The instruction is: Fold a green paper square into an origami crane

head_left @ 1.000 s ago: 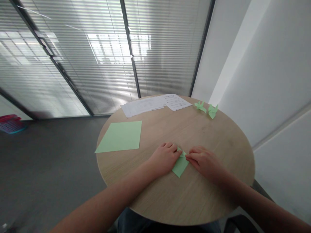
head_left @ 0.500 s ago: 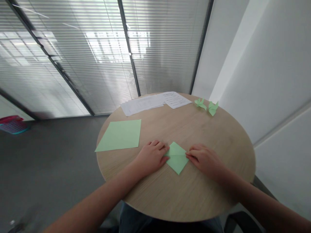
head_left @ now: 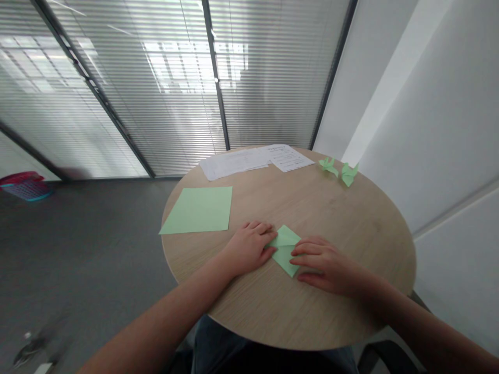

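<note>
Folded green paper [head_left: 284, 253], 1 piece: flat on round table [head_left: 351, 223], between left hand [head_left: 249, 248] and right hand [head_left: 323, 264]; left corner under left fingertips, right edge under right fingers. Basket [head_left: 26, 190], 1, red and purple: on floor [head_left: 105, 244], far left; contents unclear. Left thumb and fingers: narrowly parted, touching paper. Right fingers: slightly fanned, touching paper; thumb spread apart, beside lower corner.
</note>
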{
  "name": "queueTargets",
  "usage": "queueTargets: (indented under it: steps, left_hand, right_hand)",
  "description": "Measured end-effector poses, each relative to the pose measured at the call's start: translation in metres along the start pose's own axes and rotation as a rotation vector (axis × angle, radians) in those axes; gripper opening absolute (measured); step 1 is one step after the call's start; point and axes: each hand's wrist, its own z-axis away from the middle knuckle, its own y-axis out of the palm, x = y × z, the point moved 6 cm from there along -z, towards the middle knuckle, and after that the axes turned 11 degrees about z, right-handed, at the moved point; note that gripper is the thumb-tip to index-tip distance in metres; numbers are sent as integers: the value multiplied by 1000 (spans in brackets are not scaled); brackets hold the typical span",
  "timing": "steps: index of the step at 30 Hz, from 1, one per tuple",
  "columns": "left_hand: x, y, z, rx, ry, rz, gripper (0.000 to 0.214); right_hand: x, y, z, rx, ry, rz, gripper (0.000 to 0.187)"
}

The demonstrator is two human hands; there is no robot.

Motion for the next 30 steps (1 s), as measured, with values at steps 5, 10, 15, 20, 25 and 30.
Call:
queueTargets:
  steps: [5, 10, 15, 20, 25, 30]
  left_hand:
    - [-5, 0, -2, 4, 95, 101, 27]
    - [-5, 1, -3, 13, 124, 218, 25]
    - [-3, -6, 1, 44, 116, 337, 29]
    - [-4, -13, 3, 84, 111, 401, 27]
    - [-4, -11, 1, 89, 99, 390, 33]
    - [0, -8, -1, 79, 111, 400, 33]
  right_hand:
    - [2, 0, -13, 124, -18, -8, 16]
    - [10, -4, -24, 192, -62, 15, 10]
    - [12, -5, -29, 185, -58, -116, 16]
    - [1, -1, -33, 169, 49, -211, 16]
    - [-1, -2, -40, 213, 64, -287, 17]
    - [-3, -3, -40, 237, 75, -344, 17]
